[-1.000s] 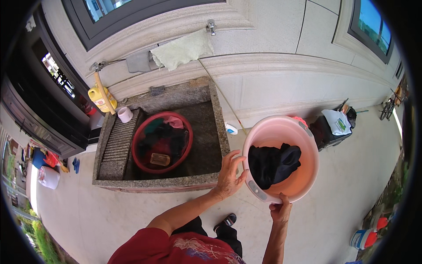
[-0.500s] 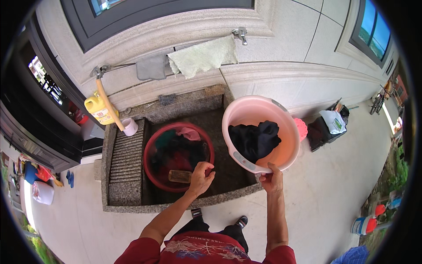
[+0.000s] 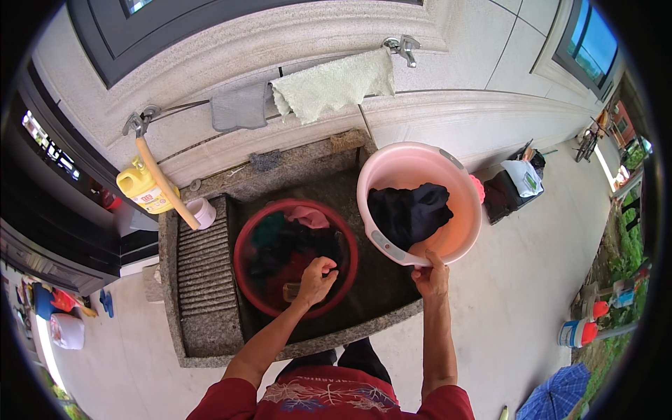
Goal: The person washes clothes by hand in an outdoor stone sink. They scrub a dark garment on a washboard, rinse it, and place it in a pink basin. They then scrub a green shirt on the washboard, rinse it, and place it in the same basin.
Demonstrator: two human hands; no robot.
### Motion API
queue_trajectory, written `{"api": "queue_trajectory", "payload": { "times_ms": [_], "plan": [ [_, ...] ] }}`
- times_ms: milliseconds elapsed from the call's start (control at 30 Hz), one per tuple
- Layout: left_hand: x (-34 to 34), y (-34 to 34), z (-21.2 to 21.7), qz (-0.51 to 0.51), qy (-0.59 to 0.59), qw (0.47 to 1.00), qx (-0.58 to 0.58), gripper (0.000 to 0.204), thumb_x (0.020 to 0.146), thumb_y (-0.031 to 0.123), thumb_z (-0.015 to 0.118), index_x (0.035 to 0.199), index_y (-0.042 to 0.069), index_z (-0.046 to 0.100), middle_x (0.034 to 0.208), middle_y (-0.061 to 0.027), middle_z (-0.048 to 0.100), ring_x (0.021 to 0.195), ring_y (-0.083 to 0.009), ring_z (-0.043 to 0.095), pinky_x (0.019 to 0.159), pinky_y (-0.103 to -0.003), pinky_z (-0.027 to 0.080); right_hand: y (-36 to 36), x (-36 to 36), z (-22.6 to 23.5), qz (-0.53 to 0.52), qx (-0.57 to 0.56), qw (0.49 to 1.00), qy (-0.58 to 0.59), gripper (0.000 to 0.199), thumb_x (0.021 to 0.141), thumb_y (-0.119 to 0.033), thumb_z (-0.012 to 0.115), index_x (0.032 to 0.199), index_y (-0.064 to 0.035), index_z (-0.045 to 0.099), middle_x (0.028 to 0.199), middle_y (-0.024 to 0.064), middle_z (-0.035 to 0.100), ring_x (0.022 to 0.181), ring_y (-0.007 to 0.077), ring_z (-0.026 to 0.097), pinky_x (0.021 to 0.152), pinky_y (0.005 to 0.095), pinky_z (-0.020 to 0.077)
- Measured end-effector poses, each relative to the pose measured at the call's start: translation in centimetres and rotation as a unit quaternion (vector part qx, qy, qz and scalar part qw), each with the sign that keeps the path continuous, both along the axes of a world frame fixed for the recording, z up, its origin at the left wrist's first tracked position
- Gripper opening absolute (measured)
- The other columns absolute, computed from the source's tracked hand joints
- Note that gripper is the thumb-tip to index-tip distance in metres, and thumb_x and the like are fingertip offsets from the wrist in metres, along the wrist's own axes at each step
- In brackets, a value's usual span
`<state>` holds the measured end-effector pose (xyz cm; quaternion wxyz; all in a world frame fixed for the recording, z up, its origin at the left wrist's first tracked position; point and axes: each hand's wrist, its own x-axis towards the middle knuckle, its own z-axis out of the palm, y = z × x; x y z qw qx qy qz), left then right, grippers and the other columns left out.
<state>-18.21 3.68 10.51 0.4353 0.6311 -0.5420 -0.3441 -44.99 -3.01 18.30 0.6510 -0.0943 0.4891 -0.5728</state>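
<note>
My right hand [image 3: 430,274] grips the near rim of a pink plastic basin [image 3: 458,157], which rests at the right side of a stone sink [image 3: 392,316]. Dark clothing [image 3: 409,213] lies bunched inside that basin. Over the near right part of a red basin [image 3: 241,280] in the sink, my left hand [image 3: 317,281] is closed with curled fingers; whatever they may hold is hidden. Dark clothes [image 3: 287,246] and a pink cloth [image 3: 308,217] sit in the red basin's water. A tan rectangular block [image 3: 289,290] shows partly beside my left hand.
A ribbed washboard [image 3: 204,262] forms the sink's left side. Behind it stand a yellow jug [image 3: 145,187] and a pink cup [image 3: 203,213], under a tap with a tan hose [image 3: 155,168]. Towels [image 3: 332,87] hang along the wall. A blue umbrella [image 3: 553,393] lies at lower right.
My left hand has shifted from the red basin's rim to over its inside, covering more of the tan block. My right hand still holds the pink basin. The whole view has tilted slightly.
</note>
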Motion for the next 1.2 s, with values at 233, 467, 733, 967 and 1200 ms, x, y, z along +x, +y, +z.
{"api": "queue_trajectory", "payload": {
  "times_ms": [233,467,733,967,1200],
  "plan": [
    [0.7,-3.3,0.2,0.031,-0.002,1.0,0.0,0.021,0.075,0.007,0.068,0.093,0.003,0.058,0.092,-0.0111,0.062,0.079,-0.0237,0.061,0.072,-0.033,0.051,-3.2,1.0,-0.5,0.02,-0.01,1.0,0.003,0.015,0.08,-0.013,0.063,0.087,-0.0054,0.052,0.069,0.0074,0.054,0.054,0.0173,0.052,0.04,0.0275,0.0356],
    [1.6,-9.9,1.7,0.057,-0.038,0.998,-0.016,0.019,0.076,0.006,0.066,0.093,0.002,0.059,0.088,-0.0107,0.063,0.076,-0.0222,0.062,0.07,-0.032,0.052,-3.4,-0.1,0.3,0.057,-0.012,0.998,0.009,0.017,0.08,-0.015,0.064,0.088,-0.0064,0.053,0.07,0.0066,0.055,0.053,0.0156,0.051,0.04,0.0263,0.0353],
    [-1.1,-11.7,-0.1,0.03,0.0,0.999,-0.014,0.02,0.077,0.006,0.065,0.096,0.001,0.058,0.093,-0.0118,0.061,0.081,-0.0222,0.063,0.072,-0.031,0.053,-4.1,-0.6,1.1,0.067,0.008,0.998,-0.002,0.019,0.08,-0.017,0.065,0.091,-0.0068,0.053,0.071,0.0069,0.056,0.055,0.015,0.051,0.04,0.0264,0.0341],
    [1.6,-16.7,0.7,0.04,-0.006,0.999,0.012,0.019,0.078,0.005,0.064,0.096,0.002,0.059,0.094,-0.0121,0.06,0.082,-0.0225,0.063,0.073,-0.031,0.052,-5.1,-2.7,1.0,0.081,0.023,0.996,0.015,0.013,0.079,-0.012,0.06,0.087,-0.0055,0.053,0.07,0.0066,0.054,0.054,0.0146,0.049,0.041,0.0263,0.0329],
    [-0.6,-16.5,-0.2,-0.003,0.014,1.0,0.013,0.017,0.079,0.005,0.063,0.095,0.001,0.059,0.091,-0.0108,0.062,0.082,-0.02,0.063,0.073,-0.03,0.05,-5.2,-3.3,1.2,0.065,0.009,0.998,0.006,0.014,0.079,-0.012,0.06,0.088,-0.003,0.054,0.07,0.0074,0.054,0.053,0.0146,0.049,0.04,0.0266,0.0325]
  ]
}}
